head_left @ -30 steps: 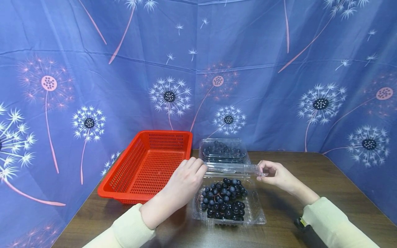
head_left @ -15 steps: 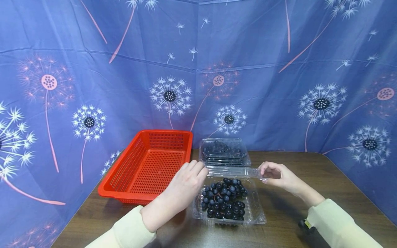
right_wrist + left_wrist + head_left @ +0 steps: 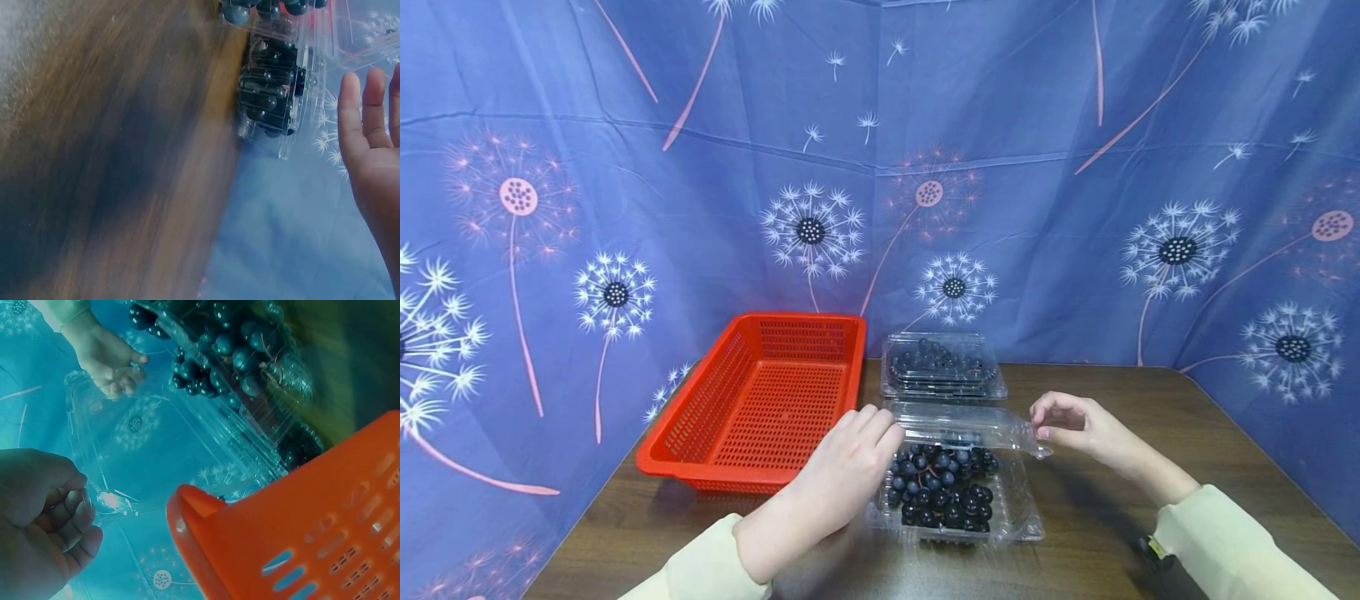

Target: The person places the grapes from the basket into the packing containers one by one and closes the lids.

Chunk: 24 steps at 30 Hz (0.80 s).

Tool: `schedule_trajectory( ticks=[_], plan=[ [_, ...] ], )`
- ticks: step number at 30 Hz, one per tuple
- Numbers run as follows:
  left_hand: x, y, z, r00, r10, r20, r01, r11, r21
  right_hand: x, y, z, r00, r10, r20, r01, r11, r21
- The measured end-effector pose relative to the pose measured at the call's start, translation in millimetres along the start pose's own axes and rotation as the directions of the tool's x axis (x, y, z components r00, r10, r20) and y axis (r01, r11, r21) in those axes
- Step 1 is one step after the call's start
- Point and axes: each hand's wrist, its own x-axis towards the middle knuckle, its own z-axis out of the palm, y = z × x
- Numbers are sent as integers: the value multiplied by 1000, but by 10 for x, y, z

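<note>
An opened clear plastic clamshell (image 3: 1021,500) of dark grapes (image 3: 936,492) sits on the table in front of the person. Its lid (image 3: 966,425) is raised and tilted forward over the back of the grapes. At the lid's left corner, the left hand (image 3: 853,454) pinches the edge between thumb and fingers; the left wrist view shows this grip on the lid (image 3: 106,503). The right hand (image 3: 1075,425) is by the lid's right corner, thumb and fingers apart. In the right wrist view the fingers (image 3: 374,103) are extended, tips just below the lid's edge.
Left of the clamshell stands an orange-red perforated plastic basket (image 3: 730,477) with nothing in it. Behind is another clear clamshell (image 3: 942,367) with dark grapes under its lid. A blue dandelion-print cloth (image 3: 1037,275) hangs behind the wooden table (image 3: 1120,500).
The lid has swung down toward the grapes at its front edge. The right hand has eased slightly right and loosened from the lid's corner; the left hand has come slightly nearer with the lid.
</note>
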Motion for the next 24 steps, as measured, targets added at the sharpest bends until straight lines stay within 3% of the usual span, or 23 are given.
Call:
schedule_trajectory(
  ticks=[6,15,20,24],
  plan=[
    [-27,63,-22,1000,22,-1,-22,1000,20,-65,-60,26,999,8,-47,-12,996,-85],
    [-94,119,8,999,46,-17,-45,998,40,-160,-213,139,987,-151,-55,135,965,-224],
    [-135,158,19,998,52,-18,-52,998,28,-180,-252,215,955,-287,-69,260,929,-265],
    [-171,192,27,999,53,-5,-53,998,15,-214,-298,301,928,-363,-85,305,871,-386]
  ],
)
